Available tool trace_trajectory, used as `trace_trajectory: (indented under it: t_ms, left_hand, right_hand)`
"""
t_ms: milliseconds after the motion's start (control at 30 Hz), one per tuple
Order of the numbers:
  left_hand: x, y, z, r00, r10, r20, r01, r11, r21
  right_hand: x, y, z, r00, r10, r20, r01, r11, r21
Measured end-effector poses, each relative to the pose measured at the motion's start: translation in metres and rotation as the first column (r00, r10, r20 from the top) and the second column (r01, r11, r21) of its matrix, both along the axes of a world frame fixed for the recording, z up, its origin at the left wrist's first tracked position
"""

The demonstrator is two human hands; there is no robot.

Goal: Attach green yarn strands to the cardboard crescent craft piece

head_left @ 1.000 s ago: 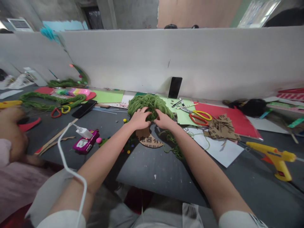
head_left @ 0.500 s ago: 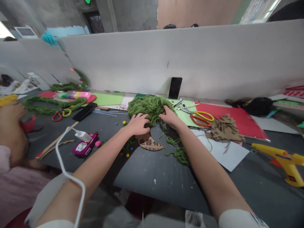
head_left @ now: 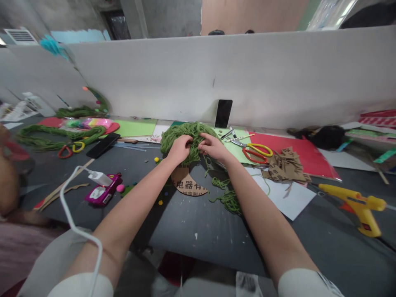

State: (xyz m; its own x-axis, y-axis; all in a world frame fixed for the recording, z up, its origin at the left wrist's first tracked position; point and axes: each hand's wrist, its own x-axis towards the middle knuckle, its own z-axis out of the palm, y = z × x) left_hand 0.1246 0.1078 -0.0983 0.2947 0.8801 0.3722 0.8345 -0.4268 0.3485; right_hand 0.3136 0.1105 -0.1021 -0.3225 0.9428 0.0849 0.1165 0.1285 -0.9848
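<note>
A bundle of green yarn (head_left: 173, 134) lies on a curved cardboard piece (head_left: 187, 185) with printed characters, in the middle of the dark table. My left hand (head_left: 178, 149) and my right hand (head_left: 212, 147) are both on the yarn, fingers curled and pinching strands between them. Loose green yarn strands (head_left: 229, 200) trail on the table below my right forearm.
Yellow-and-red scissors (head_left: 256, 152), cardboard scraps (head_left: 286, 165), red paper (head_left: 297, 154) and a yellow glue gun (head_left: 359, 206) lie to the right. A phone (head_left: 223, 113) leans on the white partition. A magenta device (head_left: 100, 193) with a white cable sits left. Another person's arm (head_left: 8, 181) is at far left.
My hands have drawn closer together on the yarn bundle, and my right hand moved left, off its right edge. The view shifted slightly.
</note>
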Motion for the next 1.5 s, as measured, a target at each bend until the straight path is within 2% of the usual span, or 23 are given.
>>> trace_trajectory:
  t_ms: [133,233,333,467,633,767,867,967,1067,1133,1233,1333,1433,1500]
  left_hand:
    - [-0.001,0.01,-0.008,0.99,-0.011,-0.139,0.0,0.997,-0.081]
    - [-0.006,0.011,-0.008,0.976,0.002,-0.219,-0.033,0.989,-0.141]
    - [-0.01,0.009,-0.001,0.938,0.016,-0.345,-0.09,0.976,-0.2]
    - [-0.012,0.005,0.012,0.881,0.053,-0.469,-0.147,0.975,-0.166]
    - [-0.014,0.001,0.028,0.844,0.066,-0.532,-0.173,0.973,-0.154]
    - [-0.016,-0.001,0.034,0.899,0.021,-0.437,-0.101,0.982,-0.161]
    - [-0.015,0.001,0.027,0.983,-0.02,-0.181,-0.005,0.99,-0.14]
    - [-0.011,0.005,0.012,0.997,0.063,0.044,-0.059,0.994,-0.089]
    - [-0.006,0.008,0.0,0.983,0.159,0.091,-0.152,0.986,-0.075]
    - [-0.004,0.009,-0.005,0.977,0.187,0.101,-0.18,0.981,-0.078]
    - [-0.003,0.007,-0.004,0.972,0.213,0.097,-0.205,0.975,-0.087]
    - [-0.004,0.003,0.0,0.974,0.224,0.014,-0.22,0.966,-0.137]
    - [-0.003,-0.001,0.004,0.973,0.21,-0.096,-0.224,0.958,-0.176]
    - [-0.002,-0.002,0.006,0.964,0.219,-0.147,-0.244,0.952,-0.183]
  right_hand:
    - [0.004,0.0,-0.002,0.999,0.013,-0.037,-0.011,0.999,0.049]
    - [0.008,-0.001,0.0,0.993,-0.003,0.117,-0.003,0.999,0.055]
    - [0.01,-0.001,0.001,0.955,0.028,0.295,-0.033,0.999,0.012]
    - [0.015,0.002,0.0,0.901,0.034,0.432,-0.06,0.997,0.047]
    - [0.011,-0.001,-0.001,0.89,0.058,0.451,-0.085,0.996,0.039]
    - [-0.001,-0.012,0.004,0.879,0.231,0.416,-0.212,0.973,-0.092]
    - [-0.004,-0.019,0.011,0.87,0.275,0.41,-0.212,0.958,-0.192]
    - [0.004,-0.023,0.025,0.825,0.276,0.493,-0.225,0.961,-0.161]
    - [0.022,-0.029,0.045,0.736,0.297,0.608,-0.31,0.947,-0.087]
    - [0.036,-0.036,0.06,0.722,0.293,0.627,-0.326,0.943,-0.065]
    - [0.056,-0.047,0.078,0.789,0.252,0.56,-0.285,0.958,-0.029]
    - [0.066,-0.054,0.086,0.913,0.043,0.406,-0.123,0.977,0.173]
    - [0.066,-0.052,0.083,0.947,-0.257,0.195,0.162,0.902,0.401]
    - [0.061,-0.047,0.078,0.955,-0.29,0.07,0.24,0.886,0.397]
